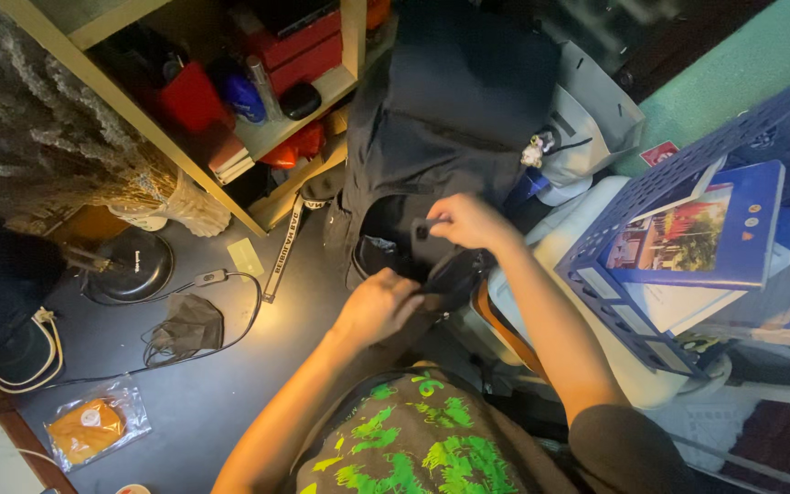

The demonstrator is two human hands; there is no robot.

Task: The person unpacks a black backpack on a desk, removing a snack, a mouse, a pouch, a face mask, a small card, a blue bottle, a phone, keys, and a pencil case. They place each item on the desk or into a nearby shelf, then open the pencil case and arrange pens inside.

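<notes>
Blue crate (637,274) close right; desk (230,366) open left

two hands (418,265), one black bag (441,137), one blue crate (669,183)

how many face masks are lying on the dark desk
1: a dark grey cloth face mask lies crumpled on the dark desk, left of the left hand, beside a thin black cable. Others may be hidden under the black bag.

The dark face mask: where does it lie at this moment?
In the head view, the dark face mask lies left of the left hand, beside the black cable on the grey desk.
</notes>
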